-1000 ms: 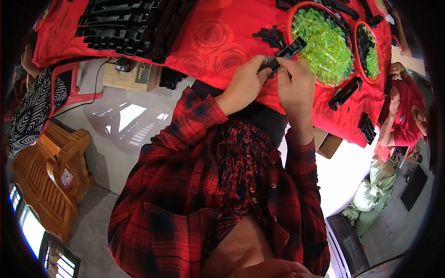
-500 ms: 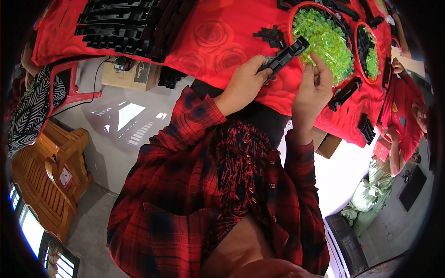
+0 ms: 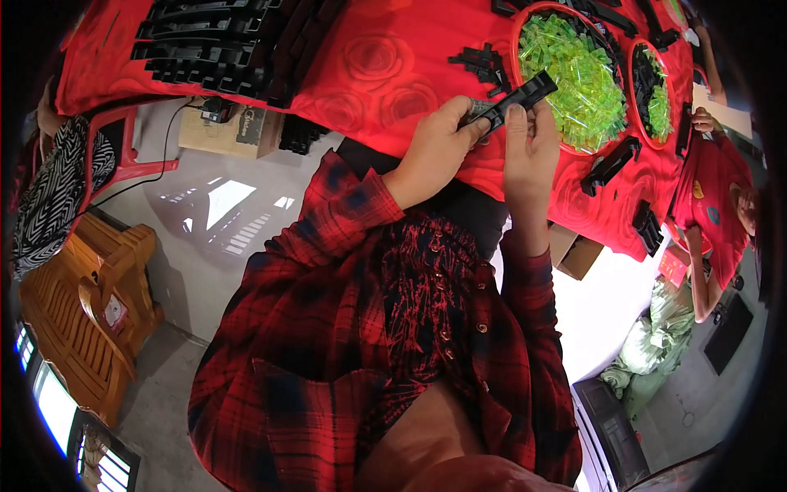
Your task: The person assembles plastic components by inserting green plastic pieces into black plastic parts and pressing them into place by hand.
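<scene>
Above the near edge of the red-clothed table, a long black plastic part (image 3: 537, 88) is held at a slant, its far end pointing up and right. My left hand (image 3: 434, 149) is closed around its lower end. The thumb of my right hand (image 3: 529, 156) presses on the middle of the part, with the fingers curled behind it. Whether a small piece sits under that thumb is hidden. Just beyond the part stands a red basket (image 3: 514, 49) filled with translucent yellow-green plastic pieces (image 3: 578, 90).
A smaller red basket (image 3: 631, 61) holds black and green pieces. Loose black pieces (image 3: 482, 66) lie left of the big basket, with more black parts (image 3: 608, 166) to its right. Rows of black parts (image 3: 205, 41) cover the table's left. A person in red (image 3: 711, 201) sits at right.
My right hand has moved left from beside the green pieces onto the black part. The part's far end has shifted slightly right.
</scene>
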Available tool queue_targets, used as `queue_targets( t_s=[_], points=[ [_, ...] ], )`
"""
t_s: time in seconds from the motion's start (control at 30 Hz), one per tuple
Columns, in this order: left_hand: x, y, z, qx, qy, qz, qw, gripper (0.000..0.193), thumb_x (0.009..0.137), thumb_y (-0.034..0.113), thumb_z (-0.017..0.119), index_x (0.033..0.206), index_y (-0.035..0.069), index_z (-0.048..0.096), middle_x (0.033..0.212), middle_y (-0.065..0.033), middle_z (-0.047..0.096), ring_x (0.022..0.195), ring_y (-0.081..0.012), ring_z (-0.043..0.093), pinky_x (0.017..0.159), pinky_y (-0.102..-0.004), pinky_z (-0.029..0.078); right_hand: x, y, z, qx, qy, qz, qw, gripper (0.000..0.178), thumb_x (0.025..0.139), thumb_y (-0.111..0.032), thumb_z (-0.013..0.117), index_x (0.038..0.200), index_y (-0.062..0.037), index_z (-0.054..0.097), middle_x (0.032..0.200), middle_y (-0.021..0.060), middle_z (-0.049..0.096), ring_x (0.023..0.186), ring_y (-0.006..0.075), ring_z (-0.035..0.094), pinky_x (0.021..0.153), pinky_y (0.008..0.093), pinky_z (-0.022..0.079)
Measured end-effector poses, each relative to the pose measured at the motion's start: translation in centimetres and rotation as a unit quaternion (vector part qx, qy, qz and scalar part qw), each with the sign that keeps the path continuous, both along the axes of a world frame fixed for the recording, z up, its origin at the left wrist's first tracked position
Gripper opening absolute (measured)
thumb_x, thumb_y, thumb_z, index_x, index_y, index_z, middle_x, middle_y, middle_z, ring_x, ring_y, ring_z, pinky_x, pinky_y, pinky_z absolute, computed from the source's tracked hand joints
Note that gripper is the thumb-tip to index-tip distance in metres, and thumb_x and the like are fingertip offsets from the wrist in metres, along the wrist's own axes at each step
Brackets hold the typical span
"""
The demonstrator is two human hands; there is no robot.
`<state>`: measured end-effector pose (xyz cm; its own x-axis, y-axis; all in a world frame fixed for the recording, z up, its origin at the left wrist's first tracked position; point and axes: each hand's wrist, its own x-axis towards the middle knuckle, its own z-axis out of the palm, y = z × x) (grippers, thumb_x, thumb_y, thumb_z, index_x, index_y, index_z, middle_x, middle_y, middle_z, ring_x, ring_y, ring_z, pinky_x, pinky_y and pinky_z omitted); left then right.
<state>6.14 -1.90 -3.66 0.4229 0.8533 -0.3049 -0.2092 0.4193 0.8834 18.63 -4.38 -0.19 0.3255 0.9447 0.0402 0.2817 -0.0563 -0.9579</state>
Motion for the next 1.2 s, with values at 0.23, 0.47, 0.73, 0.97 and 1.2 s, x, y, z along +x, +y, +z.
queue_targets(
  t_s=[0.23,0.47,0.73,0.97,1.2],
  points=[
    [0.1,0.0,-0.7,0.002,-0.004,0.016,1.000,0.009,0.098,0.007,0.061,0.102,-0.001,0.060,0.088,0.0001,0.064,0.078,-0.0047,0.056,0.069,-0.0218,0.047,-0.5,-0.5,0.1,0.012,-0.095,-0.016,0.995,0.028,0.099,-0.011,0.054,0.120,0.0068,0.051,0.102,0.0138,0.061,0.092,0.0218,0.058,0.084,0.0341,0.047],
    [-0.2,0.0,-0.9,0.043,-0.021,0.018,0.999,0.009,0.097,0.005,0.063,0.102,-0.001,0.061,0.089,0.0000,0.065,0.079,-0.0037,0.057,0.069,-0.0211,0.048,-0.4,-1.1,-0.8,0.055,-0.156,-0.026,0.986,0.033,0.097,-0.010,0.055,0.126,0.0067,0.050,0.106,0.0176,0.060,0.098,0.0257,0.056,0.088,0.0377,0.045],
    [-0.3,0.2,-0.8,-0.011,-0.015,-0.027,0.999,0.009,0.096,0.006,0.063,0.093,-0.002,0.061,0.082,0.0007,0.061,0.076,-0.0045,0.056,0.066,-0.0216,0.046,-0.7,-1.4,-1.4,0.058,-0.150,-0.049,0.986,0.027,0.099,-0.010,0.055,0.121,0.0057,0.051,0.101,0.0148,0.058,0.093,0.0238,0.056,0.085,0.0366,0.045],
    [0.6,0.2,-1.5,0.045,0.000,0.006,0.999,0.016,0.091,0.012,0.067,0.094,-0.003,0.062,0.073,-0.0035,0.063,0.069,-0.0066,0.056,0.061,-0.0263,0.045,0.3,-1.3,-2.6,0.042,-0.159,-0.053,0.985,0.025,0.099,-0.010,0.055,0.118,0.0054,0.052,0.096,0.0176,0.059,0.086,0.0284,0.056,0.078,0.0406,0.046],
    [0.2,0.1,-0.8,-0.022,-0.057,0.001,0.998,0.011,0.093,0.009,0.067,0.093,-0.002,0.064,0.083,-0.0009,0.064,0.076,-0.0053,0.056,0.067,-0.0228,0.046,-1.3,-1.7,-1.8,0.109,-0.277,-0.069,0.952,0.029,0.096,-0.008,0.056,0.120,0.0081,0.049,0.103,0.0218,0.056,0.091,0.0354,0.053,0.082,0.0444,0.042]
  ],
)
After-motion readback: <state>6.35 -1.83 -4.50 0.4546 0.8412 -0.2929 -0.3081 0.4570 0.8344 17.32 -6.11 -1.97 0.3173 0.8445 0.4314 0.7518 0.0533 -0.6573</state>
